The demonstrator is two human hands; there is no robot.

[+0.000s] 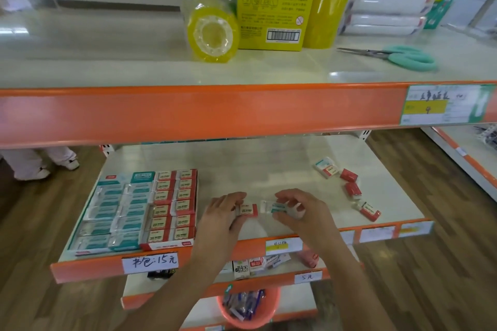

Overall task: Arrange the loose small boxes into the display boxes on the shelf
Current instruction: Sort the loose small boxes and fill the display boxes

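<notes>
Where the print can be read, the red-and-cream small boxes carry "2B", both on the loose one in the left hand and on those packed in the red display box at the left of the middle shelf. Just beside it on the left, touching, the teal display box holds clear-wrapped teal-and-white boxes whose writing is too small to tell. On the shelf's orange edge a handwritten tag reads "书包: 15元"; a smaller tag on the shelf below reads "5元", and a carton there shows "20".

At the right of the middle shelf, well apart from the display boxes, lie a loose teal-and-white box and three loose red boxes. The top shelf carries a roll of yellow tape, a yellow carton with a barcode, and teal-handled scissors. An orange basket of wrapped items stands low down.

The left hand's grip pinches the "2B" box between thumb and fingers, just right of the red display box. The right hand pinches a clear-wrapped teal-and-white box, fingers curled over it. The two held boxes sit near each other above the shelf's front middle.
</notes>
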